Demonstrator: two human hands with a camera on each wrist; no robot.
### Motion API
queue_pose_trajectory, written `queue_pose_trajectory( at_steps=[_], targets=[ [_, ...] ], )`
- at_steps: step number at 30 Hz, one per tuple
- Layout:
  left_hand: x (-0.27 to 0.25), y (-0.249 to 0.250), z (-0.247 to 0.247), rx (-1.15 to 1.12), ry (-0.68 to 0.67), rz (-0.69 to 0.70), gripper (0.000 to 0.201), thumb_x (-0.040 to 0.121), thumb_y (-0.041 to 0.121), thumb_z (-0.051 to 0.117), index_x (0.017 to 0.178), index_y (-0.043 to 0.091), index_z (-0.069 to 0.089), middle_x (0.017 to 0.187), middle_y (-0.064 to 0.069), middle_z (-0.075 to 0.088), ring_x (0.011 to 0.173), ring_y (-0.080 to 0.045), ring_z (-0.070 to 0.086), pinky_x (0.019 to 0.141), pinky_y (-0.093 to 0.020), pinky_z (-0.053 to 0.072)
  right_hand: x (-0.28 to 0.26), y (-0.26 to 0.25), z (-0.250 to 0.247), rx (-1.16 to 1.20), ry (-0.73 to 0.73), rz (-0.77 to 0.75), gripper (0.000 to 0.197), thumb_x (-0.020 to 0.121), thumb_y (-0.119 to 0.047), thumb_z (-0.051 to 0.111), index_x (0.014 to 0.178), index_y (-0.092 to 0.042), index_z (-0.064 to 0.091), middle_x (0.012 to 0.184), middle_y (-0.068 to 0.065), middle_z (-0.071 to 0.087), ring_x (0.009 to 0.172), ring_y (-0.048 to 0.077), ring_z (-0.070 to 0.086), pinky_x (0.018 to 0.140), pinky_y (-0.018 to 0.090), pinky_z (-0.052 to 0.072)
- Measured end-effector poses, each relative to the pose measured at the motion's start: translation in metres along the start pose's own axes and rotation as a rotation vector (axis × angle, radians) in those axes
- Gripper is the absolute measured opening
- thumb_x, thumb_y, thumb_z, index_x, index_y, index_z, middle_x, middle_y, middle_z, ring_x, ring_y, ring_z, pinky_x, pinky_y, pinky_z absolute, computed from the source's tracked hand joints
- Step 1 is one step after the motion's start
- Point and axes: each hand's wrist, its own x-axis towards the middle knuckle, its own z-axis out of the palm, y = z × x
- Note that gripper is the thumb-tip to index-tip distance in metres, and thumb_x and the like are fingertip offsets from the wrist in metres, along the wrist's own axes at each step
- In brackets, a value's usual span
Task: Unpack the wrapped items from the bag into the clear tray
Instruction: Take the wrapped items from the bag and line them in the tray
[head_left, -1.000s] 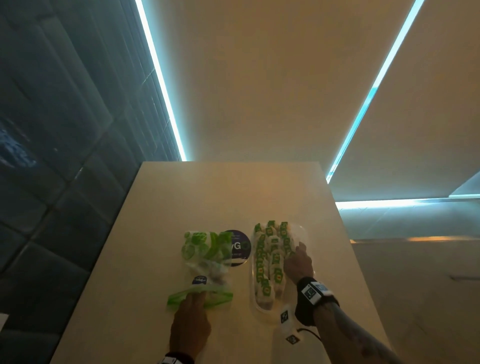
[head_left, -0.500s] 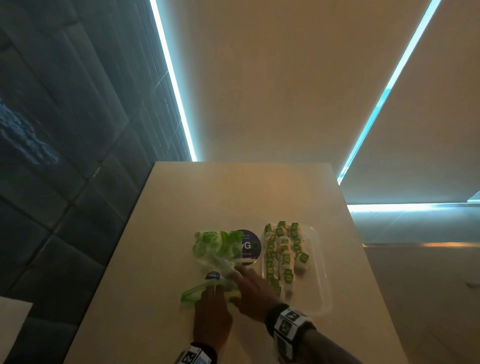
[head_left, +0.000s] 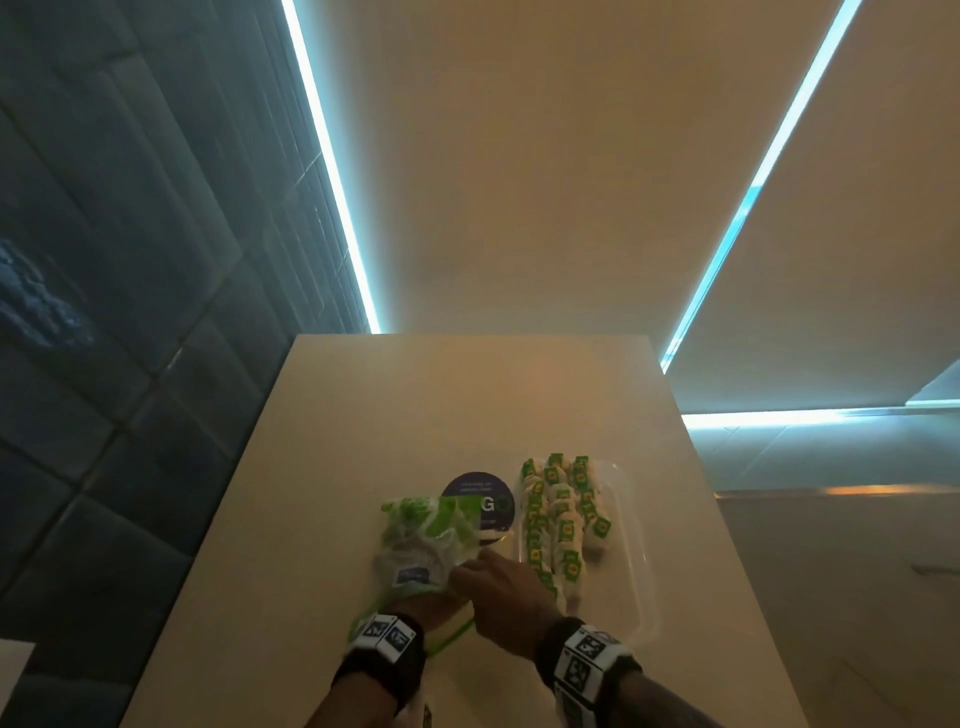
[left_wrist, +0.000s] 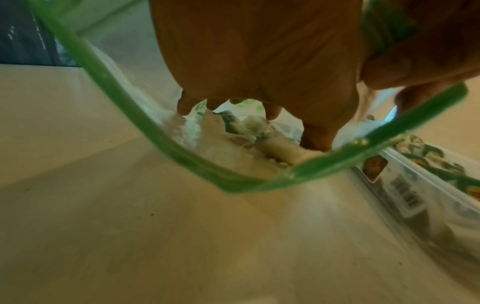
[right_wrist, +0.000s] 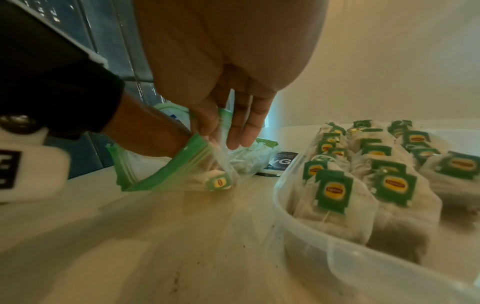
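A clear zip bag (head_left: 421, 535) with a green rim (left_wrist: 182, 160) lies on the table, with tea bags (left_wrist: 280, 152) inside. My left hand (head_left: 431, 603) reaches in through the mouth. Its fingers curl down over the tea bags and the thumb (left_wrist: 317, 139) touches one; whether they grip it is unclear. My right hand (head_left: 498, 587) pinches the bag's right rim (right_wrist: 221, 123) and holds the mouth up. One green-tagged tea bag (right_wrist: 219, 183) lies just inside the mouth. The clear tray (head_left: 641, 582) stands to the right, holding rows of tea bags (head_left: 561, 519).
A dark round sticker (head_left: 483, 499) lies on the beige table (head_left: 415, 405) between the bag and the tray, partly under the bag. A blue padded wall runs along the left. The table's right edge is close beyond the tray.
My right hand left the tray, crossed to the bag and took hold of its rim. My left hand went from holding the rim to reaching inside the bag.
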Motion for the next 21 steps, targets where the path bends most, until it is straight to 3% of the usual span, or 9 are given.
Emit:
queue_pose_trajectory(
  at_steps=[3,8,12,15,18,21],
  targets=[
    [0.009,-0.004,-0.004,-0.036,-0.072,-0.078,0.065,0.099,0.052,0.032,0.153,0.017,0.021,0.161,-0.009,0.018,0.147,-0.024,0.022,0.119,-0.033,0.018,-0.004,-0.001,0.002,-0.029,-0.053,0.062,0.029,0.085,-0.003,0.046,0.11,-0.014,0.056,0.109,0.007,0.064,0.095,0.028,0.049,0.066,0.038,0.04],
    [0.012,0.0,0.0,-0.011,-0.083,-0.116,0.056,0.101,0.042,0.032,0.15,0.014,0.028,0.159,-0.01,0.023,0.145,-0.026,0.024,0.12,-0.035,0.019,-0.004,0.0,0.008,0.004,-0.08,0.138,0.016,0.091,-0.008,0.044,0.103,-0.012,0.053,0.095,0.012,0.065,0.083,0.033,0.06,0.068,0.046,0.053],
    [0.003,0.004,0.007,0.044,-0.039,-0.066,0.043,0.1,0.03,0.035,0.139,0.016,0.047,0.15,-0.008,0.042,0.136,-0.027,0.039,0.114,-0.035,0.029,0.002,-0.001,0.009,0.003,-0.09,0.201,0.013,0.091,-0.006,0.042,0.101,-0.01,0.05,0.094,0.016,0.063,0.08,0.037,0.061,0.063,0.042,0.047],
    [-0.005,0.006,0.018,0.043,0.025,-0.054,0.037,0.1,0.028,0.035,0.13,0.016,0.054,0.14,-0.007,0.051,0.13,-0.024,0.046,0.11,-0.034,0.03,0.004,-0.002,0.013,0.005,-0.059,0.244,0.015,0.093,-0.009,0.041,0.105,-0.01,0.05,0.094,0.016,0.063,0.08,0.038,0.062,0.059,0.038,0.042],
    [-0.01,0.007,0.037,-0.079,0.119,-0.071,0.043,0.105,0.02,0.024,0.142,0.006,0.039,0.15,-0.015,0.038,0.14,-0.027,0.032,0.119,-0.041,0.017,0.006,-0.002,0.017,0.024,-0.036,0.288,0.016,0.095,-0.016,0.041,0.107,-0.012,0.051,0.096,0.014,0.064,0.082,0.036,0.063,0.061,0.037,0.045],
    [-0.018,0.009,0.044,0.0,0.117,-0.045,0.045,0.106,0.015,0.02,0.148,0.001,0.027,0.154,-0.02,0.027,0.145,-0.032,0.022,0.12,-0.041,0.01,0.007,-0.002,0.025,0.047,-0.038,0.304,0.016,0.093,-0.019,0.044,0.107,-0.015,0.05,0.096,0.012,0.064,0.082,0.034,0.064,0.066,0.042,0.054]
  ],
)
